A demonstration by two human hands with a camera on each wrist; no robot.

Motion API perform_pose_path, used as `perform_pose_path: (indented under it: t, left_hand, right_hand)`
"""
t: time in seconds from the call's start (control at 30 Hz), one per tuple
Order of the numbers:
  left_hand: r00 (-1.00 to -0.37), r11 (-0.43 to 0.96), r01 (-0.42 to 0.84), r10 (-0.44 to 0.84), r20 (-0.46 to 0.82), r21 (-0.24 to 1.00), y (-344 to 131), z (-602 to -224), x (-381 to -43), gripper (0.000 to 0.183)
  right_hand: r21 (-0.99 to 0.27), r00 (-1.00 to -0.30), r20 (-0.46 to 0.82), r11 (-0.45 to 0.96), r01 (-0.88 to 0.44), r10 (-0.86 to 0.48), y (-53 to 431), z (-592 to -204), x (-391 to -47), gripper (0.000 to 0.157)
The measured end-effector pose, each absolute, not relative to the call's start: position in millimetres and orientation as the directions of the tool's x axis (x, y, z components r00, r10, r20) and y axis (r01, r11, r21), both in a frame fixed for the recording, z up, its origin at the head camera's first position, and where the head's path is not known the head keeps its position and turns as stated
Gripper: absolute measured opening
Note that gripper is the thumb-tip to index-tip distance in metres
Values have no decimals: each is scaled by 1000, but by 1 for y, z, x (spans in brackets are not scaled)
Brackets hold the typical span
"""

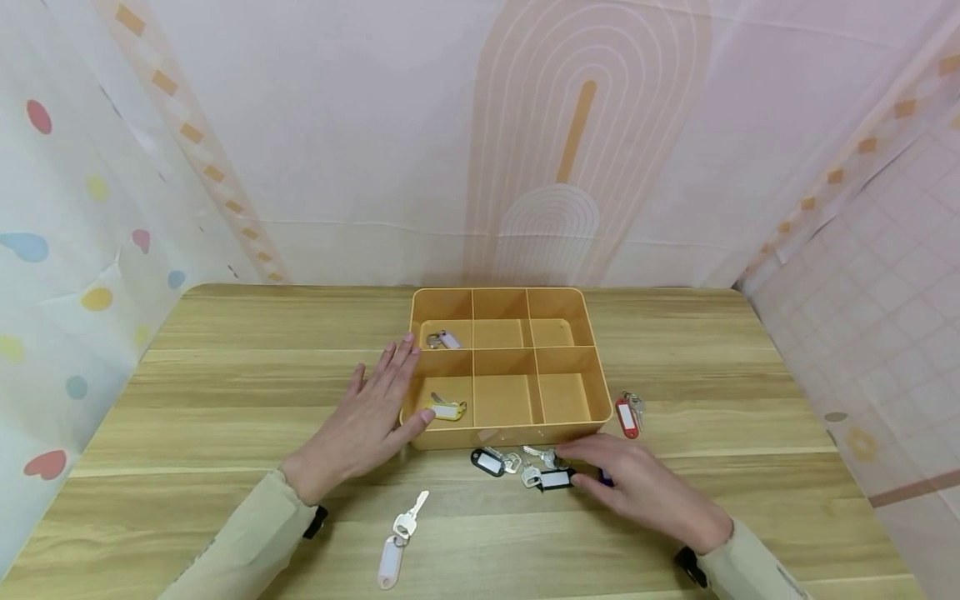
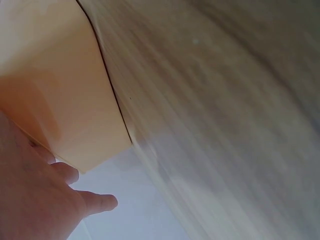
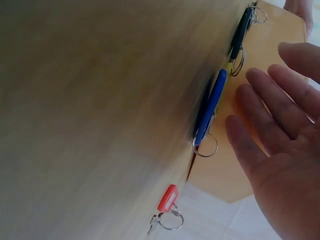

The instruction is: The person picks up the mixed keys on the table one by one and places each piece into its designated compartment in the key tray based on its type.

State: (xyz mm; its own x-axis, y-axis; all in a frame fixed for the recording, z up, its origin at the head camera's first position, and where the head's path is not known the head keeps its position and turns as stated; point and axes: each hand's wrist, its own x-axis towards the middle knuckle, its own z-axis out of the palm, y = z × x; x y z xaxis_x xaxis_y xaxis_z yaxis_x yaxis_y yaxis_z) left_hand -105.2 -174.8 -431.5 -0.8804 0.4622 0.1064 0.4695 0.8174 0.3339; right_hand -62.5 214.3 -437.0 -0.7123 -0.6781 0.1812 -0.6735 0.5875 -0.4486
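I hold the right hand (image 1: 637, 492) loosely spread over the blue tag (image 3: 212, 107), a black tag (image 1: 557, 479) by its fingertips (left hand (image 1: 367, 425) straight-fingered against the organiser (image 1: 543, 432)); such crowding could cause snagging.

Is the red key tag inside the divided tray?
No, the red key tag lies on the table, outside the divided tray and just right of its front right corner.

Keys (image 1: 405, 524) before, beside and inside tray (image 1: 525, 434)
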Motion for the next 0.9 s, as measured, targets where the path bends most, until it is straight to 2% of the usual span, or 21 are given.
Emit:
perform_pose_path:
  t: [0.33, 0.63, 0.9]
  left_hand:
    - [-880, 814, 470, 463, 108, 341, -174, -431, -104, 88]
    - [-882, 817, 465, 461, 100, 341, -175, -431, -105, 88]
    - [-881, 817, 466, 463, 97, 340, -175, -430, -104, 88]
  right_hand:
    - [-410, -697, 144, 598, -688, -703, 207, -436, -65, 33]
    - [-418, -698, 151, 594, -687, -700, 210, -439, -65, 27]
    - [-382, -667, 244, 562, -734, -704, 211, -440, -66, 25]
